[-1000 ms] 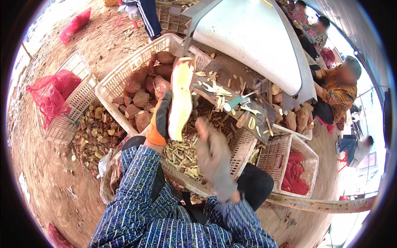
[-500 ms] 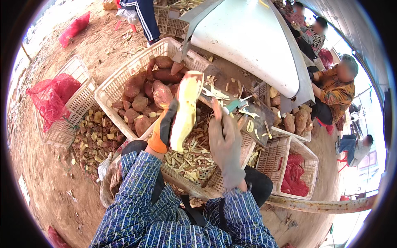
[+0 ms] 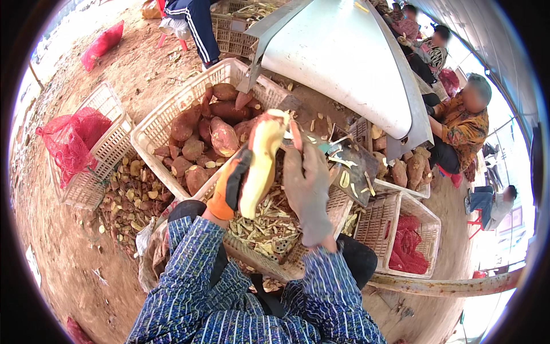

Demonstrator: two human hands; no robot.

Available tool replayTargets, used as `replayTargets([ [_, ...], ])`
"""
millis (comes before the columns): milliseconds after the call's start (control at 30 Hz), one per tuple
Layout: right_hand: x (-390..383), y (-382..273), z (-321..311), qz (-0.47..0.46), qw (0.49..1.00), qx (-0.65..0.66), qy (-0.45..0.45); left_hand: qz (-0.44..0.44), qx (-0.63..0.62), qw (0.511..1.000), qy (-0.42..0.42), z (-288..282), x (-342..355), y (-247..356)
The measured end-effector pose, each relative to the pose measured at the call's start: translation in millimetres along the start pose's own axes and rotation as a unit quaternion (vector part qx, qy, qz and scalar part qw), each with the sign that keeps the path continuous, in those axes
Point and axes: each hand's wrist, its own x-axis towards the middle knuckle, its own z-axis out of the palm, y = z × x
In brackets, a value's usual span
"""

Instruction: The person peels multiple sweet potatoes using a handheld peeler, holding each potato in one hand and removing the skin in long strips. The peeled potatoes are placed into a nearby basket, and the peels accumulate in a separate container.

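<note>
My left hand (image 3: 230, 186), in an orange and black glove, is closed round a long sweet potato (image 3: 260, 166), peeled to pale yellow with some brown skin at its top end. My right hand (image 3: 307, 186), in a grey glove, is beside the potato's upper part with its fingers bent. A slim orange-brown piece (image 3: 295, 135) rises from those fingers; whether it is a bare fingertip or a tool, I cannot tell. Just right of them is a teal-handled tool (image 3: 329, 147), partly hidden, over a dark board (image 3: 360, 163) scattered with peelings. Beneath my hands, a crate holds pale peelings (image 3: 266, 232).
A white crate (image 3: 150, 136) of unpeeled sweet potatoes stands ahead left. Beyond is a large white metal chute (image 3: 338, 60). Cut pieces (image 3: 134, 195) lie on the ground at left, beside a crate with red netting (image 3: 77, 137). A co-worker (image 3: 467, 123) sits at right, near another crate (image 3: 375, 221).
The sweet potato has dropped lower and tilted more to the right at its top. My right hand has moved up and left, closer to the potato's top end.
</note>
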Motion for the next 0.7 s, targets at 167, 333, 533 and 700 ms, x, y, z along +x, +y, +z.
replayTargets([
  [167, -54.3, -9.0, 8.7, 0.041, 0.975, 0.120, -0.182, 0.025, -0.133, 0.991, 0.011, -21.9, 1.1, -3.5],
  [333, -43.9, -21.4, -15.6, 0.163, 0.957, 0.152, -0.186, 0.067, -0.106, 0.989, 0.077, -29.8, 6.7, -8.1],
  [533, -18.8, -5.3, 28.5, 0.032, 0.989, 0.108, -0.097, -0.014, -0.251, 0.965, 0.072, -32.5, 8.8, -28.1],
  [700, -114.0, -3.5, -0.7, -0.027, 0.977, 0.096, -0.186, 0.026, -0.259, 0.965, 0.040, -8.2, 11.4, 12.8],
])
